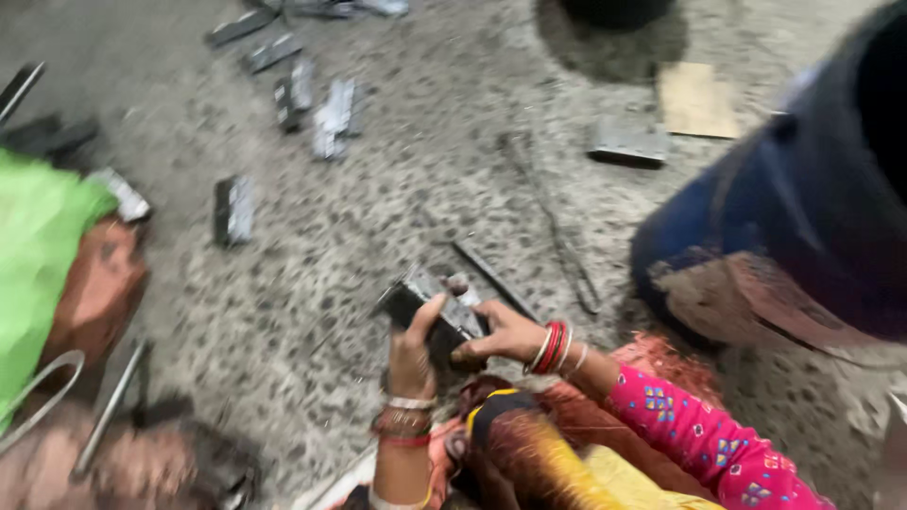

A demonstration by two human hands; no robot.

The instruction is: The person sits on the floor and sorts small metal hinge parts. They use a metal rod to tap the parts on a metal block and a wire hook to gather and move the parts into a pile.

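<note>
Metal block [436,316], dark and boxy, sits low in the middle of the view, held just above the speckled floor [378,217] between both hands. Left hand [413,354] grips it from below and on its near side, thumb up against its face, fingers wrapped round it. Right hand [505,332] closes on its right end, wrist ringed with red bangles [551,348] above a pink sleeve [704,434]. Just beyond the block a thin dark rod [491,276] lies on the floor. Farther off, similar metal pieces [233,210] lie scattered, with a flat piece of cardboard [697,99] at the far right. Motion blur hides finer detail.
</note>
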